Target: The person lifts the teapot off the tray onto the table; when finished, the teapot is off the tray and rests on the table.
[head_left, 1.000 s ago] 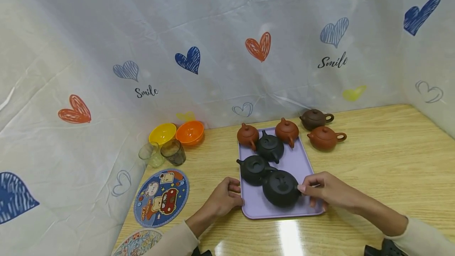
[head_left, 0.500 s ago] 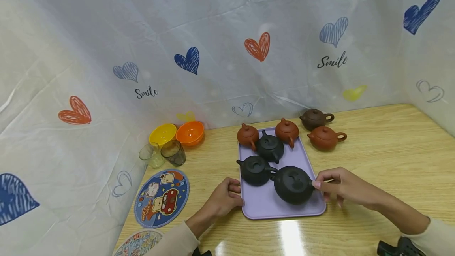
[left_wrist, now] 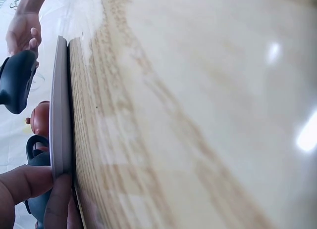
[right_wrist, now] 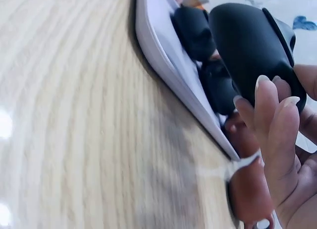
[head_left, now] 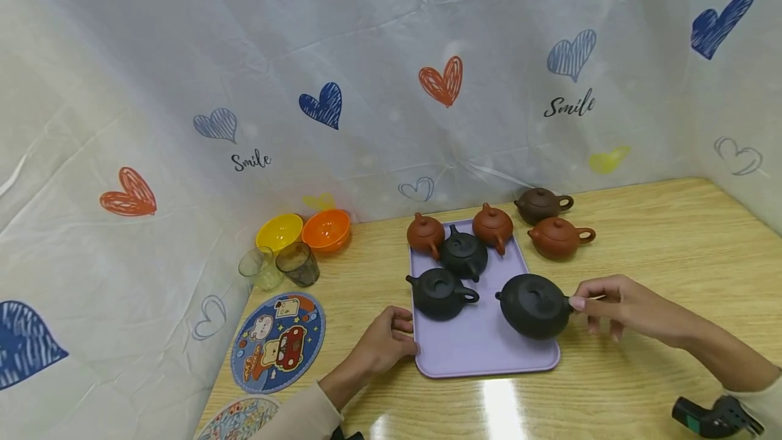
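Right hand (head_left: 617, 304) holds the large black teapot (head_left: 533, 304) by its handle side, fingers curled in a pinch at the pot's right flank. In the right wrist view the pot's dark body sits clear above the tray's edge, so it looks lifted rather than resting; it hangs over the right rim of the lilac tray (head_left: 482, 358). A side grip of this kind keeps the lid level and the spout pointing left, away from the hand.

Left hand (head_left: 385, 343) is at the tray's left edge, fingers curled on the rim. The left wrist view shows fingertips (left_wrist: 34, 182) pressed against that rim, likely to keep the tray from sliding on the glossy tabletop (head_left: 660, 250).

On the tray: a smaller black teapot (head_left: 441, 292) at left, another black one (head_left: 464, 254) behind it, two reddish-brown teapots (head_left: 426, 233) at the far end. Off the tray, to the right on the tabletop: a dark brown teapot (head_left: 540, 204) and a red-brown one (head_left: 559, 236), side by side.

Far left: yellow and orange bowls (head_left: 305, 229), two glasses (head_left: 281, 265), a cartoon-printed round mat (head_left: 277, 339).
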`<state>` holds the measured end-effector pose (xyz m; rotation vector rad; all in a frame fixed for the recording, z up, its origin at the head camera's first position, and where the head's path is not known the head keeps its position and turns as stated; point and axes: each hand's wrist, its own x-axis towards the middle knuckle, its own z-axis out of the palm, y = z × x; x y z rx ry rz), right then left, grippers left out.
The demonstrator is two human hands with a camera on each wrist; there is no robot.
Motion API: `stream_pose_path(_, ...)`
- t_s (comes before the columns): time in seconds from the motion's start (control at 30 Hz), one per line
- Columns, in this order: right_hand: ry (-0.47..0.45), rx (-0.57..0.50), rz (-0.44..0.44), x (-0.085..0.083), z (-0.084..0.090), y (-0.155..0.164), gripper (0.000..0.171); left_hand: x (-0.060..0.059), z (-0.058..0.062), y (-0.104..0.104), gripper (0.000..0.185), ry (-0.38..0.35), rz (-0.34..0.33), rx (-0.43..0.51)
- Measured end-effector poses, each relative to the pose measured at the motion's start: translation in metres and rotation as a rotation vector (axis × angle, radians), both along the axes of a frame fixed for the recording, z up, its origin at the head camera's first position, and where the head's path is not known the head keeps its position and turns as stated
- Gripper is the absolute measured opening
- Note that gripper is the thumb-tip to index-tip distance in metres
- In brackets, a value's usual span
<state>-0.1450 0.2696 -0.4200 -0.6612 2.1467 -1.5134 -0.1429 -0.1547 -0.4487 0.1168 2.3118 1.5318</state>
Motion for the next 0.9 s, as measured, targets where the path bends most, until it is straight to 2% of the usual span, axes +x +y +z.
stream_pose_path(0.2, 0.011, 0.008, 0.009, -0.008, 0.002, 0.016, 0.020, -0.001, -0.001, 0.000, 0.055, -0.001, 0.002, -0.008)
stream_pose_path(0.9, 0.025, 0.088, -0.054, -0.037, -0.004, 0.061, 0.021, -0.001, -0.001, 0.000, 0.055, 0.006, 0.002, -0.012)
